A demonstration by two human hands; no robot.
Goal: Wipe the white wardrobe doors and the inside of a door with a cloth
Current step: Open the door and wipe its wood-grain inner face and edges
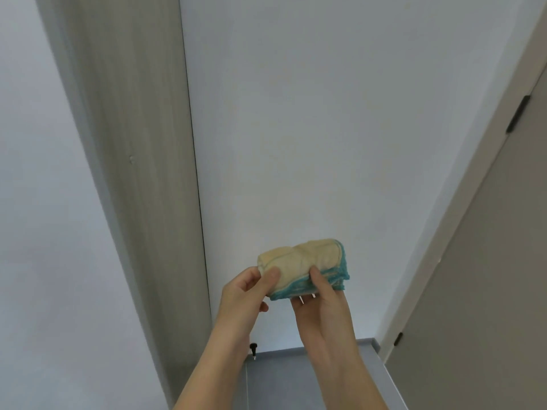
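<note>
- Head view, lower centre of the frame: a folded cloth (302, 263), cream on its upper face with a teal fringe along the lower and right edges, is held up in the air between both hands.
- The left hand (247, 291) grasps the cloth's left end. Its thumb lies on the cream face and its fingers curl behind and beneath the fold.
- The right hand (321, 306) grasps the cloth's lower right part. Its thumb presses on the teal edge, and its fingers are hidden under the fabric.
- Both bare forearms rise from the bottom edge of the frame and converge on the cloth.
- Behind the cloth, a broad white surface (325, 113) fills the centre and top of the frame. The cloth looks apart from it, though how far cannot be told.
- To its left, a tall grey wood-grain panel (127, 143) runs from the top edge down to the lower left.
- Left of that, a plain white panel (35, 187) takes up the left edge of the frame. Which of the white faces is a wardrobe door cannot be told.
- On the right side, a grey-beige door (488, 276) stands in its frame, with one black hinge (518, 113) high up and a second lower down.
- At the bottom centre, a strip of grey floor (296, 380) shows between the forearms.
- A small black doorstop (253, 347) stands on the floor just beside the left forearm.
</note>
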